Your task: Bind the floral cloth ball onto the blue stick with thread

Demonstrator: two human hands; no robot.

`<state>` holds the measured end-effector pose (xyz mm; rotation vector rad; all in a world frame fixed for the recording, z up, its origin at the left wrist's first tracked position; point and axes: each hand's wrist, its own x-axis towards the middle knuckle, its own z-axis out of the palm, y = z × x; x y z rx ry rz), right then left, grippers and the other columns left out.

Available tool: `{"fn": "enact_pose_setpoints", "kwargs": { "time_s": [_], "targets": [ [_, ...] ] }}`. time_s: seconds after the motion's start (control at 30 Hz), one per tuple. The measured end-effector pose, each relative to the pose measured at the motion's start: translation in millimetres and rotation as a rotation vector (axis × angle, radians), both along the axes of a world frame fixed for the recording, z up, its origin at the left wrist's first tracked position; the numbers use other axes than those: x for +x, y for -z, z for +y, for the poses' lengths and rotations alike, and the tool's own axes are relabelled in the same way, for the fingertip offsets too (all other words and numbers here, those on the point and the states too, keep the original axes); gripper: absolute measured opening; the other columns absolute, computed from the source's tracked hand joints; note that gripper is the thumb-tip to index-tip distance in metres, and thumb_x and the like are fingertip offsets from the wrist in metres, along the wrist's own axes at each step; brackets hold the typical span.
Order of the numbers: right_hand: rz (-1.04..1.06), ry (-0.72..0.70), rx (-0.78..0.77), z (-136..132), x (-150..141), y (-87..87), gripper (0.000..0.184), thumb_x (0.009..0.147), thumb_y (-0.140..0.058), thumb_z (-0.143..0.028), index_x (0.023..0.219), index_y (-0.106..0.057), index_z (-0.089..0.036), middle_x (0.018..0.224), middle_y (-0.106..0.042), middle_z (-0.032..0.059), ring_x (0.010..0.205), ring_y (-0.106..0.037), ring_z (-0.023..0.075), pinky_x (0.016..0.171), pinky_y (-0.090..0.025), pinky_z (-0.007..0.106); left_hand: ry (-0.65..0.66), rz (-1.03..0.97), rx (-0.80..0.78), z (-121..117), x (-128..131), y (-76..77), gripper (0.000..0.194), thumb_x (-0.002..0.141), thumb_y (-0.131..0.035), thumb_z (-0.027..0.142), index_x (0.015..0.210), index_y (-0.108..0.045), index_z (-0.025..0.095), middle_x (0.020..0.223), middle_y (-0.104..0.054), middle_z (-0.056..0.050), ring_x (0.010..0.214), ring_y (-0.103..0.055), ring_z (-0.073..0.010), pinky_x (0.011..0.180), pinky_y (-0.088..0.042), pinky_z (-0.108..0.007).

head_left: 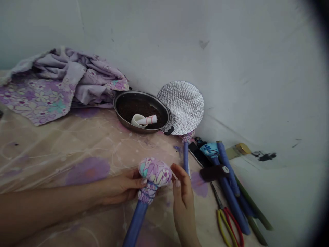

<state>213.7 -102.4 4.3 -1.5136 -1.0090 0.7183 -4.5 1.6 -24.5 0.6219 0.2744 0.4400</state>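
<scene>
My left hand (120, 187) grips a round padded head of floral fabric (155, 172), which is bound with lilac cloth onto a blue foam-covered stick (135, 222). My right hand (183, 196) is just to the right of that head. Its fingertips pinch a thin white sliver (174, 176), possibly a needle, though it is too small to tell. Both hands rest over a sheer floral-printed sheet (77, 144).
A dark pan (120, 103) holds a white cup, next to a round foil disc (181, 108) on a blue stick. Blue foam tubes (231, 202), red-and-yellow-handled scissors (227, 224) and a phone (197, 154) lie at right. Floral cloth (59, 85) lies heaped at back left against a white wall.
</scene>
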Motion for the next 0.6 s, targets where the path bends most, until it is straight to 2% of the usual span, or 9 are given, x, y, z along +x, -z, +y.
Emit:
{"fn": "enact_pose_setpoints", "kwargs": {
  "time_s": [0.1, 0.23, 0.3, 0.37, 0.4, 0.47, 0.6],
  "targets": [
    [0.088, -0.020, -0.071, 4.7, -0.5, -3.2, 0.073, 0.115, -0.067, -0.094, 0.144, -0.079, -0.028, 0.148, -0.088, 0.0186, 0.135, -0.088, 0.0385, 0.117, -0.072, 0.060, -0.027, 0.035, -0.116, 3.3, -1.1, -4.7, 0.070, 0.081, -0.120, 0.047, 0.141, -0.090, 0.026, 0.141, -0.091, -0.009, 0.121, -0.086, -0.0239, 0.115, -0.064, -0.035],
    [0.150, -0.165, -0.131, 7.1, -1.6, -8.0, 0.077, 0.113, -0.066, -0.098, 0.142, -0.082, -0.028, 0.115, -0.094, 0.0109, 0.096, -0.093, 0.0321, 0.092, -0.078, 0.049, -0.060, 0.055, -0.142, 4.8, -1.6, -8.0, 0.065, 0.079, -0.121, 0.046, 0.133, -0.092, 0.025, 0.135, -0.094, -0.007, 0.129, -0.085, -0.0244, 0.125, -0.061, -0.037],
    [0.152, -0.244, -0.164, 6.7, -1.4, -14.4, 0.077, 0.112, -0.066, -0.099, 0.138, -0.084, -0.028, 0.101, -0.092, 0.0066, 0.070, -0.085, 0.0264, 0.076, -0.077, 0.043, -0.050, 0.052, -0.138, 5.3, -1.4, -7.3, 0.068, 0.078, -0.121, 0.048, 0.134, -0.091, 0.025, 0.132, -0.094, -0.007, 0.129, -0.086, -0.0252, 0.125, -0.061, -0.038],
    [0.128, -0.352, -0.207, 6.0, 1.0, -24.0, 0.079, 0.114, -0.062, -0.099, 0.123, -0.087, -0.026, 0.088, -0.088, 0.0041, 0.052, -0.071, 0.0201, 0.058, -0.067, 0.035, -0.045, 0.052, -0.140, 5.6, -1.1, -6.1, 0.069, 0.079, -0.121, 0.049, 0.136, -0.090, 0.026, 0.131, -0.095, -0.007, 0.128, -0.088, -0.0257, 0.121, -0.064, -0.038],
    [0.086, -0.405, -0.231, 5.4, 3.2, -29.6, 0.080, 0.115, -0.059, -0.099, 0.115, -0.087, -0.024, 0.082, -0.084, 0.0033, 0.048, -0.065, 0.0183, 0.052, -0.060, 0.031, -0.047, 0.055, -0.142, 5.5, -1.0, -5.6, 0.067, 0.080, -0.120, 0.048, 0.135, -0.090, 0.026, 0.131, -0.095, -0.007, 0.127, -0.088, -0.0259, 0.119, -0.065, -0.038],
    [-0.081, -0.476, -0.267, 3.7, 8.8, -40.5, 0.077, 0.120, -0.057, -0.091, 0.107, -0.087, -0.022, 0.073, -0.077, 0.0021, 0.053, -0.064, 0.0189, 0.053, -0.051, 0.028, -0.054, 0.058, -0.141, 4.7, -0.7, -5.9, 0.064, 0.082, -0.119, 0.046, 0.134, -0.090, 0.025, 0.130, -0.094, -0.008, 0.123, -0.088, -0.0259, 0.116, -0.066, -0.038],
    [-0.476, -0.516, -0.280, -2.1, 17.3, -56.3, 0.041, 0.122, -0.062, -0.050, 0.113, -0.088, -0.019, 0.074, -0.078, 0.0028, 0.068, -0.076, 0.0243, 0.065, -0.048, 0.029, -0.068, 0.070, -0.132, 1.6, -0.3, -11.6, 0.067, 0.073, -0.124, 0.046, 0.128, -0.092, 0.026, 0.122, -0.093, -0.005, 0.114, -0.085, -0.0222, 0.108, -0.066, -0.034]
  ]
}}
